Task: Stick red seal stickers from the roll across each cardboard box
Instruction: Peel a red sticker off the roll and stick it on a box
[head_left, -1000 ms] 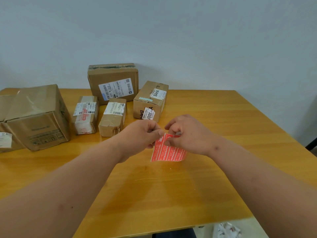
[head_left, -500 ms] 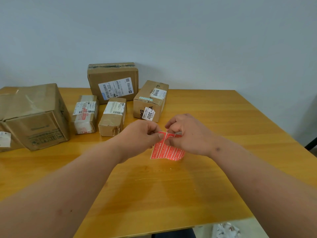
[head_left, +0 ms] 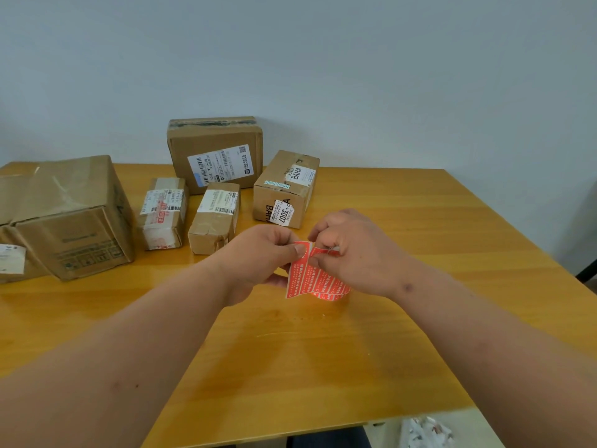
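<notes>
A strip of red seal stickers (head_left: 310,279) with white print hangs above the middle of the wooden table (head_left: 323,367), curling at its lower end. My left hand (head_left: 261,257) pinches the strip's upper left edge. My right hand (head_left: 352,250) pinches the top of one sticker at the strip's upper right, which is bent away from the backing. Several cardboard boxes stand at the back left: a large box (head_left: 74,218), two small taped boxes (head_left: 163,213) (head_left: 214,218), a labelled box against the wall (head_left: 214,153) and a box marked BAHA (head_left: 284,189).
A grey wall runs behind the table. The table's near edge sits at the bottom, with a white crumpled bag (head_left: 426,431) on the floor below it. A dark object (head_left: 588,270) shows at the right edge.
The sticker strip has lifted slightly and curled more at its lower end. My right hand's fingers have peeled the top of one sticker away from the backing.
</notes>
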`<state>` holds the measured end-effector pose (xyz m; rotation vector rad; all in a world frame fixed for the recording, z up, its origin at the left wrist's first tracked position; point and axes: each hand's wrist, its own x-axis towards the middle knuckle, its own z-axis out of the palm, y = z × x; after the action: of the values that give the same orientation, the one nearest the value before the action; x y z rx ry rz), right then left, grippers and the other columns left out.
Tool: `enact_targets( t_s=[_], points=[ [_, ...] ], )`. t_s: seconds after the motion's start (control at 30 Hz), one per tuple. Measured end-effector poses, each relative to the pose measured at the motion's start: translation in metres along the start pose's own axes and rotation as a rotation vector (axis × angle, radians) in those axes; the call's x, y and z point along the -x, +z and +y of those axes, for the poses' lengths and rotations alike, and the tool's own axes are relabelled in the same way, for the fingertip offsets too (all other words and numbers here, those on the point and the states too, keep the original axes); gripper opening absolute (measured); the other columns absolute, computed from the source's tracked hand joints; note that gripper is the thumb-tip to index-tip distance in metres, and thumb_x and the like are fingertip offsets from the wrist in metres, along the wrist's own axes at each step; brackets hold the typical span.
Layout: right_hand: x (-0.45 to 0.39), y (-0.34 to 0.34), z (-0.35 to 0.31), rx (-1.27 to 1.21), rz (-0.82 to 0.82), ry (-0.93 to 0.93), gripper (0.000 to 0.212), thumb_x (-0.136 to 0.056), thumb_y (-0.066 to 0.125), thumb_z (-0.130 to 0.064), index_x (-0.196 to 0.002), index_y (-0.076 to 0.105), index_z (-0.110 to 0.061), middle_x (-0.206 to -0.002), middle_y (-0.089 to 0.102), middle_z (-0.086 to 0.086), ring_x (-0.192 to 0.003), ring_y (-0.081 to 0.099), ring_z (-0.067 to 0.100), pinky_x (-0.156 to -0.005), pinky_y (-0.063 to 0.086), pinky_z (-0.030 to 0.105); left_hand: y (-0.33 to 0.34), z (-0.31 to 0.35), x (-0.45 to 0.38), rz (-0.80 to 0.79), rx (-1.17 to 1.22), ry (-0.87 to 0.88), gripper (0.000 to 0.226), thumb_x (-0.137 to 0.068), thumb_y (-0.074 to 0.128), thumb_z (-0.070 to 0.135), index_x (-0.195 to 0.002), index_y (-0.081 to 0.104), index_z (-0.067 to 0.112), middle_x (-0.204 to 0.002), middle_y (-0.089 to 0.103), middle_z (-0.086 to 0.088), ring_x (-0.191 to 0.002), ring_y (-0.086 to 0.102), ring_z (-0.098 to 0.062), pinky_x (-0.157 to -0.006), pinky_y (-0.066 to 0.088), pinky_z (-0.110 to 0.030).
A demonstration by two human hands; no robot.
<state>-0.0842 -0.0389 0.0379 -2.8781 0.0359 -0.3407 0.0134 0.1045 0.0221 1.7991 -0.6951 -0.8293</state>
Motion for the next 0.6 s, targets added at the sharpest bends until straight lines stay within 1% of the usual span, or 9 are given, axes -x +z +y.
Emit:
enact_targets(
  t_s=[0.1,0.13,0.2,0.23,0.3,0.37,0.43,0.53,0.6],
  points=[
    [-0.0002,-0.002,-0.0015,-0.06,-0.019,0.053,0.015,-0.083,0.07,-0.032,-0.077,0.065,-0.018,-0.111,0.062,-0.002,-0.109,0.047,0.016,-0.086,0.032,0.025,-0.0004,-0.0008,0.0,0.02,0.001,0.004,0.02,-0.098,0.053,0.022,-0.092,0.062,0.006,-0.088,0.071,-0.01,-0.084,0.069,-0.018,-0.074,0.058,-0.029],
    [-0.0007,-0.0035,-0.0018,-0.08,-0.041,0.078,0.019,-0.081,0.071,-0.033,-0.077,0.065,-0.015,-0.11,0.062,-0.002,-0.108,0.048,0.014,-0.085,0.032,0.023,-0.0002,-0.0007,0.0003,0.026,-0.003,0.012,0.021,-0.098,0.053,0.023,-0.095,0.062,0.004,-0.088,0.072,-0.01,-0.084,0.07,-0.017,-0.074,0.058,-0.029],
    [-0.0022,-0.0054,-0.0008,-0.1,-0.084,0.106,0.024,-0.08,0.073,-0.034,-0.084,0.07,-0.01,-0.108,0.063,0.0,-0.104,0.051,0.014,-0.084,0.032,0.021,0.0001,0.0005,0.0014,0.029,0.005,0.037,0.022,-0.097,0.054,0.024,-0.095,0.063,0.004,-0.086,0.073,-0.007,-0.082,0.071,-0.015,-0.071,0.058,-0.026],
    [-0.0027,-0.0053,-0.0005,-0.096,-0.099,0.104,0.024,-0.081,0.072,-0.033,-0.087,0.073,-0.011,-0.108,0.064,0.0,-0.103,0.052,0.013,-0.081,0.03,0.018,0.0001,0.0016,0.002,0.023,0.008,0.049,0.022,-0.097,0.055,0.025,-0.094,0.064,0.006,-0.085,0.073,-0.006,-0.082,0.071,-0.014,-0.07,0.058,-0.025],
    [-0.003,-0.004,0.0,-0.078,-0.097,0.079,0.021,-0.083,0.07,-0.03,-0.086,0.074,-0.009,-0.106,0.066,-0.001,-0.1,0.052,0.011,-0.075,0.023,0.014,-0.001,0.0036,0.0036,0.004,-0.017,0.065,0.024,-0.095,0.057,0.03,-0.094,0.066,0.007,-0.085,0.074,-0.004,-0.082,0.071,-0.014,-0.069,0.057,-0.023],
    [-0.0022,-0.0023,0.0007,-0.076,-0.082,0.067,0.016,-0.082,0.071,-0.026,-0.084,0.075,-0.011,-0.106,0.067,-0.002,-0.097,0.053,0.01,-0.075,0.022,0.014,-0.0026,0.0041,0.0046,-0.014,-0.071,0.07,0.023,-0.092,0.062,0.031,-0.095,0.069,0.009,-0.087,0.075,-0.005,-0.08,0.07,-0.013,-0.069,0.056,-0.023],
    [-0.0009,-0.0021,0.0006,-0.077,-0.072,0.066,0.013,-0.083,0.071,-0.026,-0.088,0.075,-0.015,-0.108,0.065,-0.005,-0.096,0.049,0.007,-0.077,0.022,0.014,-0.0026,0.0035,0.0046,-0.012,-0.103,0.071,0.02,-0.092,0.063,0.027,-0.093,0.07,0.008,-0.087,0.075,-0.006,-0.079,0.07,-0.012,-0.069,0.057,-0.022],
    [0.0003,-0.002,0.0002,-0.071,-0.061,0.05,0.014,-0.084,0.069,-0.026,-0.091,0.075,-0.016,-0.11,0.064,-0.005,-0.103,0.049,0.008,-0.081,0.022,0.015,-0.0004,0.0021,0.0044,0.021,-0.091,0.067,0.023,-0.094,0.06,0.025,-0.093,0.069,0.004,-0.088,0.075,-0.008,-0.082,0.07,-0.016,-0.066,0.057,-0.02],
    [0.0007,-0.0023,-0.0007,-0.049,-0.039,0.033,0.015,-0.085,0.068,-0.026,-0.094,0.075,-0.016,-0.11,0.064,-0.005,-0.106,0.048,0.009,-0.083,0.022,0.015,0.0009,0.0011,0.0039,0.032,-0.072,0.053,0.024,-0.095,0.059,0.025,-0.094,0.068,0.003,-0.09,0.075,-0.01,-0.087,0.071,-0.021,-0.066,0.057,-0.022]
  ],
)
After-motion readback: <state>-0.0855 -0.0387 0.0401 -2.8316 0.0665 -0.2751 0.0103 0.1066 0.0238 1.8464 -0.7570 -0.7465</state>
